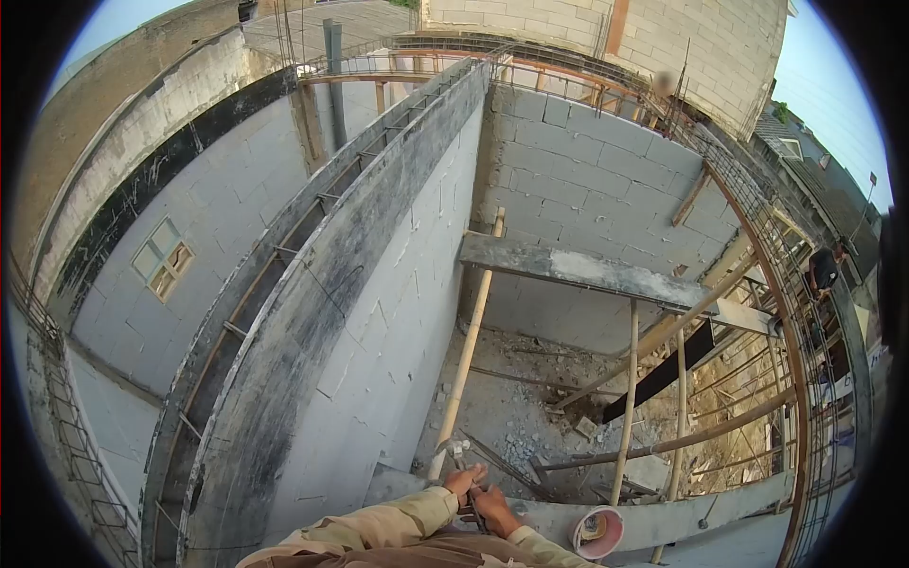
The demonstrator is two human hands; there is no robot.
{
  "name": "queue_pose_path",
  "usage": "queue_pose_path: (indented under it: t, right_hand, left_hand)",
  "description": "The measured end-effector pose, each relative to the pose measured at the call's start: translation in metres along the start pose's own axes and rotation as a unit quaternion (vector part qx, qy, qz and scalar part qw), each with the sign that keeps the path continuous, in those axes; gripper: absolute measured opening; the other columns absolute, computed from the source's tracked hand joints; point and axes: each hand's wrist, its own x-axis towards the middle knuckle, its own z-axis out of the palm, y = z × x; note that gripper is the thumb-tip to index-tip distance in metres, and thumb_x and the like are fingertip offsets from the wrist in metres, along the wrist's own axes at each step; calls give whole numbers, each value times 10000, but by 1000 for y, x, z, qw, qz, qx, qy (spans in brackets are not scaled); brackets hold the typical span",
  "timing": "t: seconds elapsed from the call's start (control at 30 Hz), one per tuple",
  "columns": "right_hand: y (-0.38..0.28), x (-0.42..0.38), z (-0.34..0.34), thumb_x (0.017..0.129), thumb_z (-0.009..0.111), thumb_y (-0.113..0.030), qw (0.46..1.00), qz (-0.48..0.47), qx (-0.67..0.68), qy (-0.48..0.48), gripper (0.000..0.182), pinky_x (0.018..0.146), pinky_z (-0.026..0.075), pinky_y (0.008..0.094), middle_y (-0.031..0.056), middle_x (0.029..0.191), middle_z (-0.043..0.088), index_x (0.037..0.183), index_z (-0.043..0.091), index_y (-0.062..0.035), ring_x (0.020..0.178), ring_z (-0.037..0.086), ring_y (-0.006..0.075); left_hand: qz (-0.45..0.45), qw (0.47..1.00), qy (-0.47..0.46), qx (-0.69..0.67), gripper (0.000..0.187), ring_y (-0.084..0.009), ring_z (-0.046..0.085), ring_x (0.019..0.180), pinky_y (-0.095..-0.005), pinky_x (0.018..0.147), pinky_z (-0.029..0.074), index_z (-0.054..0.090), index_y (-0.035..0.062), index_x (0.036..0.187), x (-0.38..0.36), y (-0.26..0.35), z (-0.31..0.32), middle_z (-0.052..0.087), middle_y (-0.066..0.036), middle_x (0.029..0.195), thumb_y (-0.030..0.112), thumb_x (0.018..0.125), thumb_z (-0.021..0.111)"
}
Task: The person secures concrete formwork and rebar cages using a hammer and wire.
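Low in the view, my left hand (462, 482) is closed around what looks like a hammer (455, 448), its grey metal head standing out above my fingers. Close against it, my right hand (496, 512) is closed too; what lies in its fingers is hidden. A dark metal piece shows between and just below the hands. Beside my right sleeve, a pink bucket (597, 531) with a smaller container inside sits on the grey wall top (682, 519).
Long formwork boards (322, 275) with rebar between them run away on my left. A plank (587, 270) on bamboo poles (471, 355) spans the deep, rubble-strewn room (559, 398). Rebar and orange beams (772, 275) edge the right, where another person (824, 270) is.
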Motion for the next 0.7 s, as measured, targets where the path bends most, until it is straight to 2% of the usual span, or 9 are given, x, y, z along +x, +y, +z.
queue_pose_path:
  t: [0.13, 0.2, 0.3, 0.33, 0.4, 0.53, 0.6, 0.63, 0.7]
  right_hand:
    - [12, 34, -7, 966, 617, -265, 997, 8, -63, -33, 443, 565, 562, 406, 235, 935, 667, 1178, 523, 113, 690, 701, 319]
    - [36, 66, -10, 905, 677, -299, 984, -98, -116, 92, 501, 695, 550, 414, 225, 907, 668, 1151, 539, 116, 800, 704, 346]
    - [19, 66, -26, 842, 725, -324, 957, -214, -173, 96, 484, 777, 522, 398, 184, 863, 680, 1081, 597, 77, 846, 688, 314]
    - [5, 56, -29, 842, 725, -324, 958, -213, -170, 94, 484, 777, 522, 398, 184, 863, 680, 1081, 597, 77, 846, 688, 314]
    - [-28, 23, -35, 815, 771, -210, 894, -327, -259, 160, 309, 550, 445, 323, 56, 756, 600, 989, 633, 7, 588, 538, 164]
    - [-81, -18, -69, 819, 772, -207, 863, -433, -191, 178, 290, 619, 457, 321, 37, 736, 603, 949, 639, 14, 624, 538, 149]
    - [-91, -26, -79, 845, 742, -196, 899, -384, -102, 185, 244, 621, 457, 318, 32, 680, 601, 896, 644, 22, 628, 545, 138]
    - [-90, -29, -82, 845, 742, -196, 899, -384, -99, 186, 244, 621, 457, 318, 32, 680, 601, 896, 644, 22, 628, 545, 138]
    - [-92, -33, -85, 870, 735, -211, 908, -401, -54, 108, 255, 627, 456, 311, 13, 636, 593, 823, 663, 28, 630, 546, 135]
  left_hand:
    - [16, 999, -9, 46, 497, -209, 555, 1230, -351, 908, 491, 576, -88, 1279, 5, 9, 4, 558, -206, 1394, 334, 1016, 583]
    - [-15, 983, -4, 183, 506, -261, 573, 1269, -335, 899, 531, 549, -88, 1305, 23, 14, 3, 593, -172, 1336, 327, 1018, 584]
    - [72, 920, -28, 383, 519, -256, 648, 1147, -319, 851, 542, 569, -87, 1278, 37, 34, -1, 635, -184, 1239, 352, 1005, 605]
    - [71, 919, -25, 386, 519, -256, 648, 1147, -319, 851, 542, 569, -87, 1278, 24, 45, 7, 635, -184, 1239, 352, 1005, 605]
    - [133, 978, 20, 162, 428, -288, 690, 1012, -349, 808, 580, 610, -114, 1203, -16, 69, 27, 670, -189, 1102, 276, 1032, 558]
    - [105, 979, -72, 160, 367, -301, 686, 1047, -374, 900, 584, 499, -41, 1393, -32, 81, 16, 652, -216, 1141, 95, 1055, 451]
    - [105, 964, -159, 183, 626, -295, 684, 1050, -375, 946, 574, 101, 139, 1600, -74, 95, 48, 633, -232, 1184, -15, 1049, 355]
    - [105, 964, -160, 186, 626, -295, 684, 1050, -375, 946, 574, 101, 139, 1600, -83, 93, 59, 633, -232, 1184, -15, 1049, 355]
    - [71, 948, -254, 178, 861, -253, 700, 980, -358, 867, 587, -287, 262, 1527, -88, 90, 82, 658, -214, 1129, 9, 1047, 382]
